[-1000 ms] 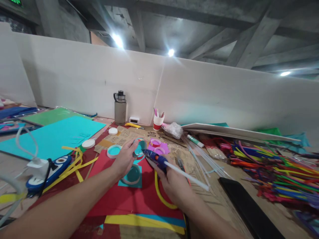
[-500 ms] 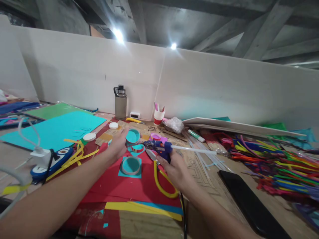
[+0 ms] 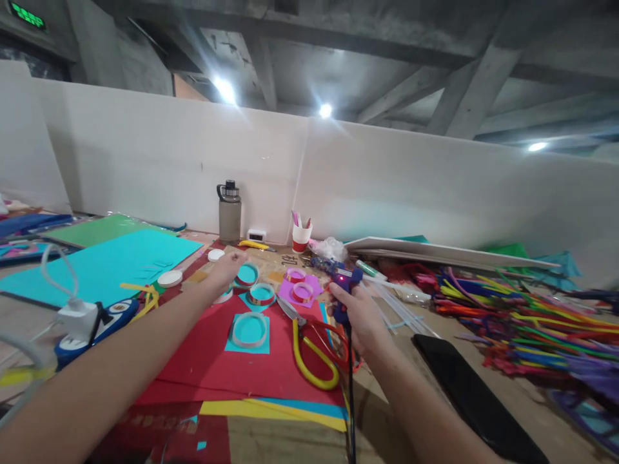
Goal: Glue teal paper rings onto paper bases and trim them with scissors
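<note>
My right hand grips a blue hot glue gun by its handle, nozzle aimed away at the back, a small red light lit. Its black cord hangs toward me. My left hand is closed, fingers curled together, beside a cyan-floored ring; whatever it may pinch is hidden. Nearer me lie another cyan ring with a red band and a white-rimmed ring on a cyan square. Two pink rings sit on purple paper. Scissors with red and yellow handles rest on red paper.
A black phone and colourful pipe cleaners lie at right. A power strip and cyan sheet are at left. Behind stand a bottle, a pen cup and a utility knife.
My right hand has drawn the glue gun right, away from the rings, and turned its nozzle toward the back. My left hand's fingers have curled up beside the far cyan ring. The view tilted up slightly.
</note>
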A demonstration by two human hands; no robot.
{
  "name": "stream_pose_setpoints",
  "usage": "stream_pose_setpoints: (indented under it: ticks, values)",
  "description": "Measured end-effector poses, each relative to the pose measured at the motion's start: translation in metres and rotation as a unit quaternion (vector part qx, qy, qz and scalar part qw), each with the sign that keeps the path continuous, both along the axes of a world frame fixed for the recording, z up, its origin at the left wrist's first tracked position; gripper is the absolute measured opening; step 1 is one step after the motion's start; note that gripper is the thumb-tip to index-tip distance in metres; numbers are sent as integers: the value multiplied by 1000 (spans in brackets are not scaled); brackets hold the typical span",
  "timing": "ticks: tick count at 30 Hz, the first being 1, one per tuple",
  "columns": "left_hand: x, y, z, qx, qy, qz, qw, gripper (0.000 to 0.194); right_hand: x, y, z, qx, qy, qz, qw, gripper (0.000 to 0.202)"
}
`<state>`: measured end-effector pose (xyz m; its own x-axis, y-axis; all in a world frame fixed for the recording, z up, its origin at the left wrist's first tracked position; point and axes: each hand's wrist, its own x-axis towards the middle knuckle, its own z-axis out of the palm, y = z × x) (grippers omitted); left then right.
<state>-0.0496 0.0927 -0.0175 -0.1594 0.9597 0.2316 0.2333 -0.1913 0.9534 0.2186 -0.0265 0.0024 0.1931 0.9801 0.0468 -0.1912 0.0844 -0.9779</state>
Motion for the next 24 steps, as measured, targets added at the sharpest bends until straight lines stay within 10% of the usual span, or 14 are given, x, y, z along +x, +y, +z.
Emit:
stream_pose_setpoints:
  ticks: [14, 24]
  values:
    - [10, 1, 28, 89, 206, 1, 975, 19, 24, 22, -7, -10, 27, -5, 1000, 35]
    - [-39, -22, 27, 82, -14, 70, 994, 26, 29, 27, -14, -43, 12, 5, 999, 34]
